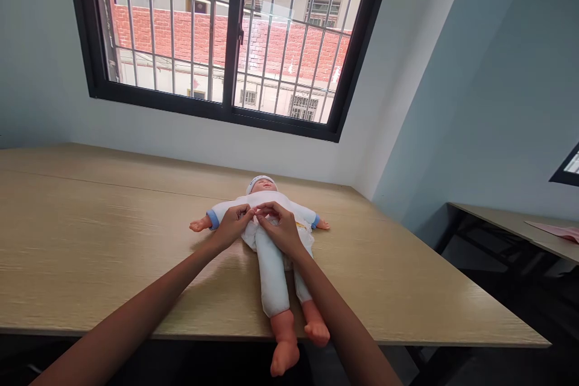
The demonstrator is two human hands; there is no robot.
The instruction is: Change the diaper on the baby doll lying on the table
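Observation:
A baby doll (271,277) lies on its back on the wooden table, its head toward the window and its feet over the front edge. It has a white cap (261,183), a white top with blue cuffs and white cloth legs. My left hand (234,223) is at the doll's waist, thumb and fingers pinched together. My right hand (279,226) meets it there, its fingers also pinched. The fingertips of both hands nearly touch over the doll's middle. Whatever lies between them is too small to make out. White ruffled cloth shows around the waist, partly covered by my hands.
The light wooden table (113,241) spans the view, its back edge along the wall. A barred window (226,42) with a dark frame is above it. To the right stands a second table (502,223) with a pink sheet (554,231) on it.

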